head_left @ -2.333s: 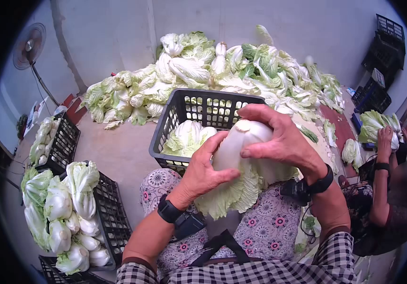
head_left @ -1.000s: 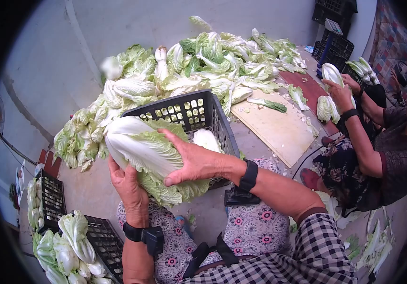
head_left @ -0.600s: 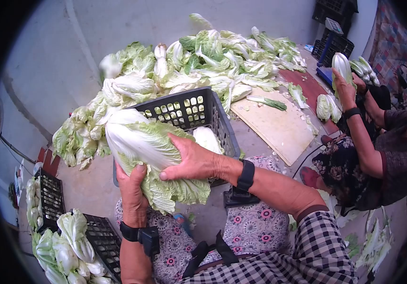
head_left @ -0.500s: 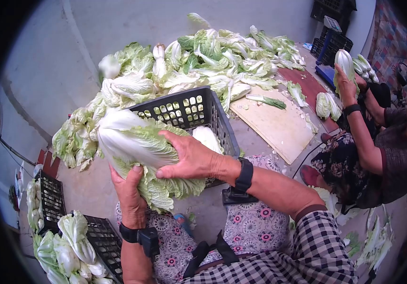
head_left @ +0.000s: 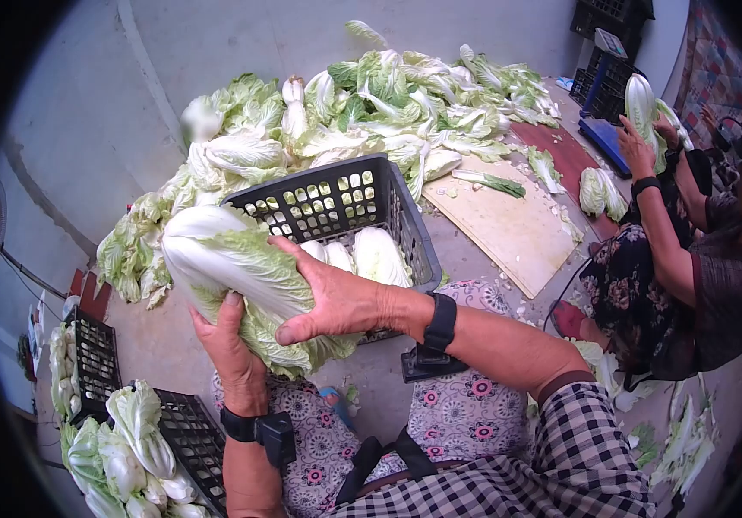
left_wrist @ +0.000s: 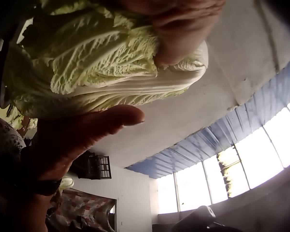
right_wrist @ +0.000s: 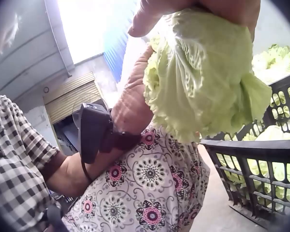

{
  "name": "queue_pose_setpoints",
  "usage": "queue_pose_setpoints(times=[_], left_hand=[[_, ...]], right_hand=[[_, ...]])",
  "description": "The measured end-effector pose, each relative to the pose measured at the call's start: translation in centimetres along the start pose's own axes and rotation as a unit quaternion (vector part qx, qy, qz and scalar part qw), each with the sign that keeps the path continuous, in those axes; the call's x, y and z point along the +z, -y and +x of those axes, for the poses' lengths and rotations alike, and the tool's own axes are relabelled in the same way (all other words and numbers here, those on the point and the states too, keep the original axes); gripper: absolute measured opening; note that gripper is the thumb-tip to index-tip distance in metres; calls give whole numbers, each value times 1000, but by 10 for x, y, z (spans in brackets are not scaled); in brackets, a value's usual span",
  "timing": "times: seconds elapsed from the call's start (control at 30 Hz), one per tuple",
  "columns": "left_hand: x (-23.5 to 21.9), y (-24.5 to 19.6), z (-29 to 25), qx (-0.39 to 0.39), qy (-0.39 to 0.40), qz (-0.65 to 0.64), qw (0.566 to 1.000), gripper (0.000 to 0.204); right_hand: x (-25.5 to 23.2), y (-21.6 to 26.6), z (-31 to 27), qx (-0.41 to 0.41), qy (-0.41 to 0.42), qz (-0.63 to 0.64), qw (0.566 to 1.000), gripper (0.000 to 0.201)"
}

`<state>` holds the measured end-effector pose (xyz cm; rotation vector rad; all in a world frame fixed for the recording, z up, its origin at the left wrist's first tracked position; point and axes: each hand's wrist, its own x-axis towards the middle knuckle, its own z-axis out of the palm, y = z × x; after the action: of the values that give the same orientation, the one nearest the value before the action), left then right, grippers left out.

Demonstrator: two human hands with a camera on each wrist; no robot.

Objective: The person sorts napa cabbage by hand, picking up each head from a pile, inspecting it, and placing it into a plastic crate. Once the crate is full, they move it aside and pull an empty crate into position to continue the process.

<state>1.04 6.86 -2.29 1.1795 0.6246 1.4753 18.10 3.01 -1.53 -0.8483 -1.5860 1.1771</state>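
A large Chinese cabbage [head_left: 237,259] lies tilted across both hands over the near left part of a black crate [head_left: 423,246], its white base to the upper left. My left hand [head_left: 237,358] holds it from below on the near side, thumb up along the leaves. On the leafy end, my right hand [head_left: 345,298] grips with spread thumb and fingers. Loose green outer leaves [right_wrist: 198,77] hang below the right hand [right_wrist: 203,9] in the right wrist view. The left wrist view shows the cabbage [left_wrist: 106,63] between both hands.
Several cabbages [head_left: 379,257] lie inside the crate. Behind it spreads a heap of leaves [head_left: 319,129], with a pale board [head_left: 509,237] to its right. Crates of cabbages [head_left: 125,466] stand at lower left. Another person [head_left: 673,259] holds a cabbage on the right.
The view has turned right since the earliest frame, where the cabbage was held base up. It now lies tilted and has shifted slightly left with both hands. The other person's cabbage has risen.
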Motion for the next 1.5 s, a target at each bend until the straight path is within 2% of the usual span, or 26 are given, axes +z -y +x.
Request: queue_pose_setpoints(times=[0.07, 0.17, 0.2, 0.3, 0.33, 0.43, 0.47, 0.57, 0.6, 0.67, 0.77, 0.87, 1.07, 1.17, 1.27, 1.33, 1.4, 1.47, 1.5], left_hand=[[-7, 6, 2, -8, 4, -24, 1000, 54], [-3, 16, 0, -36, 10, -38, 999, 53], [-3, 19, 2, -64, 31, -42, 997, 58], [2, 17, 2, -81, 61, -96, 990, 76], [5, 16, 3, -95, 85, -97, 987, 85], [20, 11, 0, 1, 139, 14, 990, 89], [15, 18, 2, 9, 126, 8, 992, 78], [6, 7, -1, -138, 103, 43, 984, 58], [8, 7, -2, -134, 90, 11, 987, 37], [2, 9, 0, -150, 113, -3, 982, 38], [4, 8, -2, -163, 119, -7, 979, 32], [7, 6, -4, -172, 125, 4, 977, 27], [4, 10, -3, -188, 132, 27, 973, 26], [6, 12, 1, -198, 140, 29, 970, 26], [7, 17, 2, -203, 158, 37, 966, 26], [10, 20, 4, -200, 171, 52, 963, 25], [12, 20, 5, -203, 170, 55, 963, 26], [12, 20, 5, -204, 170, 57, 962, 26], [13, 20, 6, -207, 170, 60, 962, 26]], right_hand=[[6, -1, -2, -22, 25, 28, 999, 123], [22, -7, -4, -9, -12, -8, 1000, 120], [21, -7, -4, 2, -43, -1, 999, 113], [14, -3, 0, 33, -141, 17, 989, 93], [8, 3, -2, 20, -172, 14, 985, 79], [-11, 17, -3, 12, -213, 141, 967, 73], [-23, 14, -2, -5, -213, 188, 959, 67], [-65, 31, -11, -57, -246, 258, 933, 61], [-81, 40, -19, -64, -249, 271, 928, 58], [-111, 47, -40, -61, -268, 264, 925, 47], [-147, 33, -70, -88, -314, 293, 899, 46], [-173, -1, -102, -56, -392, 290, 871, 48], [-197, -84, -161, 69, -531, 310, 786, 48], [-220, -109, -178, 62, -593, 275, 754, 49], [-263, -120, -199, 16, -593, 235, 770, 51], [-276, -110, -199, 122, -699, 190, 678, 53], [-284, -119, -208, 172, -746, 86, 637, 53], [-296, -164, -230, 165, -737, -71, 652, 53], [-293, -161, -228, 211, -688, -47, 692, 49]])
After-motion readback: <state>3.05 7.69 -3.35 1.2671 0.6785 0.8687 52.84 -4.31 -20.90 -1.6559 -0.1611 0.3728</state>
